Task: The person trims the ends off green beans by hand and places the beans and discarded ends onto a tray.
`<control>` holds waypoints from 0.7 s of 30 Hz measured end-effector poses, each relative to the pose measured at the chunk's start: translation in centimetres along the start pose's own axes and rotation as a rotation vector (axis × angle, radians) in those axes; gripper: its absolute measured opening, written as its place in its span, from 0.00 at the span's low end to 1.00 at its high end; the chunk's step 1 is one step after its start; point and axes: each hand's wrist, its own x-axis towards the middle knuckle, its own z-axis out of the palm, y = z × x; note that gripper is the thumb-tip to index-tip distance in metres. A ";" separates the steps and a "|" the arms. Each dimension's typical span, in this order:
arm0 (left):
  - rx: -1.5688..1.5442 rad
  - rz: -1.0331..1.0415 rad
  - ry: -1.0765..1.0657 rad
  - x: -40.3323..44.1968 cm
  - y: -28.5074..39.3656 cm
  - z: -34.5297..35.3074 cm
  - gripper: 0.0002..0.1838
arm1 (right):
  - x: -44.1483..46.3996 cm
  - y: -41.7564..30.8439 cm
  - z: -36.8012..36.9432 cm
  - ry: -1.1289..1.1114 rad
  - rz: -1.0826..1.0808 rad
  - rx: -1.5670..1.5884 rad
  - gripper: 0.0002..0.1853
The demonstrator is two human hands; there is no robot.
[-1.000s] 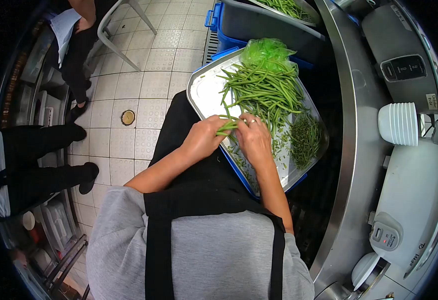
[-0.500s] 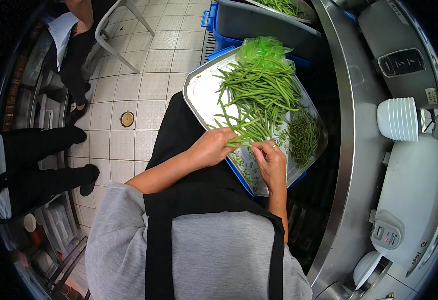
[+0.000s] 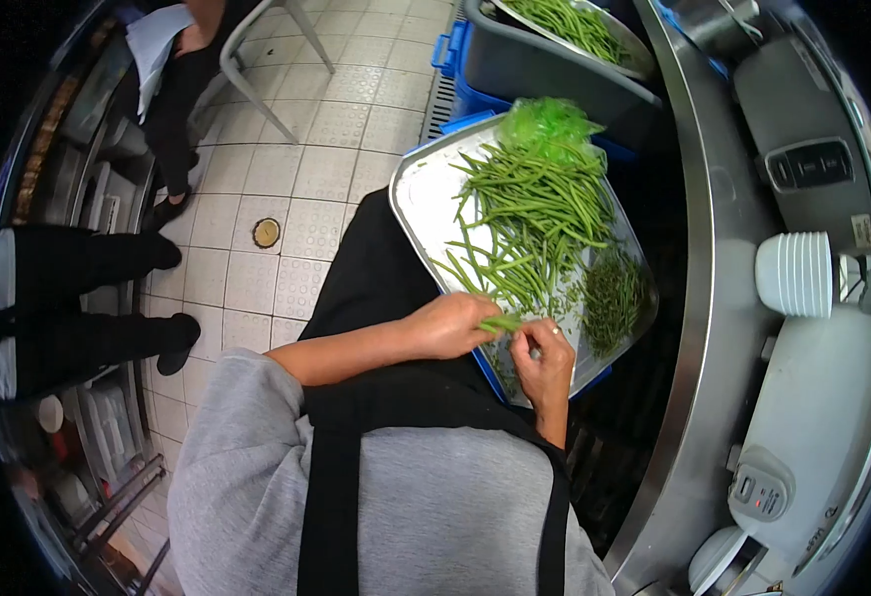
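My left hand (image 3: 452, 326) is closed round a small bunch of green beans (image 3: 500, 324), whose ends stick out toward the right. At those ends my right hand (image 3: 545, 364) has thumb and fingers pinched together. Both hands are over the near edge of a metal tray (image 3: 408, 199). A large heap of green beans (image 3: 545, 199) covers the middle of the tray, with a green plastic bag (image 3: 552, 129) at its far end. Along the tray's right side lies a darker pile of bean ends (image 3: 612, 303), and small scraps are scattered near my hands.
Beyond the tray, another tray of green beans (image 3: 575, 28) rests on a grey bin (image 3: 555, 70). A steel counter edge (image 3: 694, 298) runs along the right, with stacked white bowls (image 3: 795, 273). Two people stand at left, one in black trousers (image 3: 88, 328), near a chair (image 3: 257, 84).
My hands have come closer to my body, and the bunch in my left hand now sticks out shorter and more level. The whole view has shifted slightly.
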 end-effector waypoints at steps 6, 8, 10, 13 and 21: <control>-0.081 0.010 -0.101 0.3 1.6 -0.2 0.12 | -0.7 4.3 0.7 0.213 0.355 0.567 0.03; -0.087 -0.021 -0.033 0.2 1.5 -0.1 0.13 | -0.9 5.5 0.5 0.151 0.300 0.207 0.05; -0.083 -0.049 0.091 0.3 1.3 0.0 0.15 | -0.8 4.4 0.0 0.031 0.202 -0.170 0.07; -0.164 -0.028 0.208 0.3 1.4 -0.3 0.16 | -1.5 2.7 1.5 -0.032 0.168 0.274 0.12; -0.356 -0.096 0.286 0.3 1.6 -1.4 0.13 | -1.5 2.7 1.4 -0.216 0.379 0.661 0.12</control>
